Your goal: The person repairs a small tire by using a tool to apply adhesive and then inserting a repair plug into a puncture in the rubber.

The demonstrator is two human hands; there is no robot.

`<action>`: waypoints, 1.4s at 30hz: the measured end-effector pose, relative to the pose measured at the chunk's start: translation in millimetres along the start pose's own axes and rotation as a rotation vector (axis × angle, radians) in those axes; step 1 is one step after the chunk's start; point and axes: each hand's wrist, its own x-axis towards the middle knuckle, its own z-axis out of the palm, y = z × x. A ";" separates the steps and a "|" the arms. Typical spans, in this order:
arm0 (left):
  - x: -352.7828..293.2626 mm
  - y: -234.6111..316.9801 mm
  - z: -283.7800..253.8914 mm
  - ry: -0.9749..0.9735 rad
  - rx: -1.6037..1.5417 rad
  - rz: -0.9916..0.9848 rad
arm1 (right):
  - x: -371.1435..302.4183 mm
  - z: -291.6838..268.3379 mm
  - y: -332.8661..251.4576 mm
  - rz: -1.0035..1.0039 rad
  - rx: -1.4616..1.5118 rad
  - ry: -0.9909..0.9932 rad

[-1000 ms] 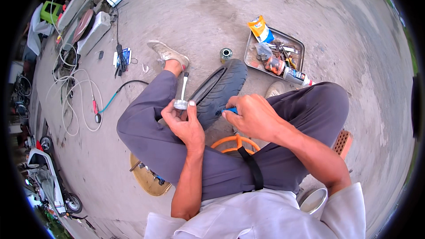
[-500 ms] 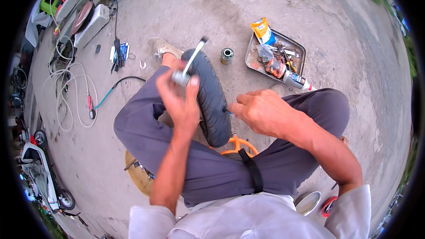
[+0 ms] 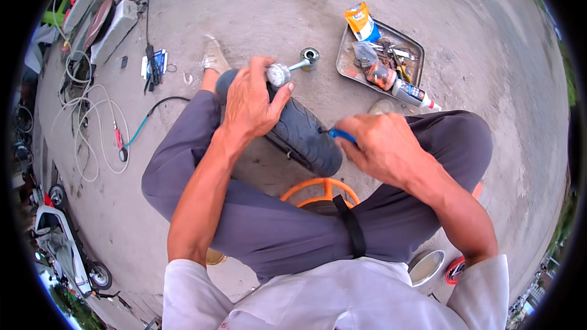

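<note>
Between my knees a black tyre stands on the ground, tilted. My left hand rests on its upper end, with a round grey brush cap between thumb and fingers. The cap's pale brush stem points right, its tip overlapping the small tin from this angle; I cannot tell if they touch. At the tread's right side, my right hand is closed on a blue-handled tool. The tool's tip meets the tread at a dark spot; how deep it sits is hidden.
A metal tray at the far right holds an orange-and-blue pouch, a jar, pliers and a white-capped bottle. Left lies an air hose with a gauge. An orange frame sits before me; a bowl is beside my right hip.
My left hand has come down onto the tyre, swinging the brush from upright to pointing right. The tyre leans differently, and my right hand has moved slightly right, showing the blue handle.
</note>
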 end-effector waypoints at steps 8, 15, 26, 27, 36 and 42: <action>-42.4 40.0 14.5 0.164 0.195 -0.020 | -6.4 -17.6 5.4 0.490 0.450 -0.119; -45.9 23.0 5.6 0.250 0.198 -0.102 | 0.9 -12.3 -5.5 0.426 0.461 -0.018; -81.9 42.6 23.4 0.340 0.123 -0.144 | -39.5 7.7 -24.6 0.407 0.403 0.087; -80.9 48.4 27.8 0.342 0.126 -0.141 | -42.2 12.7 -24.4 0.331 0.357 0.107; -100.8 92.6 39.7 0.260 0.049 -0.350 | -67.9 29.9 -33.4 0.230 0.261 -0.013; -115.3 89.3 53.5 0.358 0.104 -0.225 | -89.3 28.3 -39.7 0.204 0.176 -0.028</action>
